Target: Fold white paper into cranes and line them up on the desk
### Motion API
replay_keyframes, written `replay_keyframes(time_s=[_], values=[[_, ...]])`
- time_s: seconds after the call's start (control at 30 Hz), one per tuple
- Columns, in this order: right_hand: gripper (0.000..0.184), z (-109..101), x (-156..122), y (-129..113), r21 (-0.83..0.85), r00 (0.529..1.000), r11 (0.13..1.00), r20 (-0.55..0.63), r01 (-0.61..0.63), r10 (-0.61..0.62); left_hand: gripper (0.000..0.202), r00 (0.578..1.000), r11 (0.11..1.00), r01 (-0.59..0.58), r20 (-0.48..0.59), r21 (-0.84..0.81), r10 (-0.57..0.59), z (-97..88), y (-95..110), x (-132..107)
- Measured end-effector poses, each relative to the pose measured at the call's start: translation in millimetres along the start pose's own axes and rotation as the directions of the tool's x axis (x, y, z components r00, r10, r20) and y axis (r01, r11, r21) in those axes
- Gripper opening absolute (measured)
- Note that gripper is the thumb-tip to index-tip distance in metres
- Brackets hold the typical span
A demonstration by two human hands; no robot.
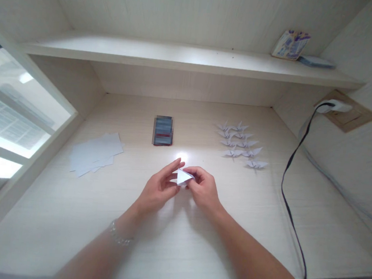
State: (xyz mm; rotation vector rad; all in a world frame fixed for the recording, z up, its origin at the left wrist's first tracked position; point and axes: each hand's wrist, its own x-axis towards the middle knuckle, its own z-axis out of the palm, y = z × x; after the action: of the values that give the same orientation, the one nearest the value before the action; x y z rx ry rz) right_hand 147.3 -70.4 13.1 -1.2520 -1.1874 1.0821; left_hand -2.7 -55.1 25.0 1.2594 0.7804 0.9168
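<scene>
A small folded piece of white paper (184, 177), showing a pointed triangular flap, is held up just above the desk in front of me. My right hand (205, 188) pinches its right side between thumb and fingers. On the other side, my left hand (160, 185) curves around the paper's left end with thumb and fingers apart; whether a fingertip touches it is hard to tell. Several folded paper cranes (239, 142) stand in rows at the right of the desk. To the left lie loose white paper sheets (95, 154), overlapping each other.
A dark phone-like rectangle (163, 131), blurred out, lies beyond my hands. At the right, a black cable (284, 186) runs from a wall socket (350, 111) down across the desk. The shelf (169, 52) above carries a colourful packet (291, 45) and a flat bluish item (316, 61).
</scene>
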Motion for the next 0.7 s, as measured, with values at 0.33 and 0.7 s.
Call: replay_keyframes(time_s=[0.33,0.7], values=[[0.024,0,-8,-8,-0.076,0.988,0.985,0.033,0.156,-0.154,0.023,0.983,0.961,0.095,-0.128,-0.258,-0.132,-9.0,-11,5],[0.015,1,-11,-12,-0.086,0.99,0.987,0.014,0.138,-0.137,0.021,0.976,0.977,0.084,-0.183,-0.198,-0.121,-5.0,-11,5]])
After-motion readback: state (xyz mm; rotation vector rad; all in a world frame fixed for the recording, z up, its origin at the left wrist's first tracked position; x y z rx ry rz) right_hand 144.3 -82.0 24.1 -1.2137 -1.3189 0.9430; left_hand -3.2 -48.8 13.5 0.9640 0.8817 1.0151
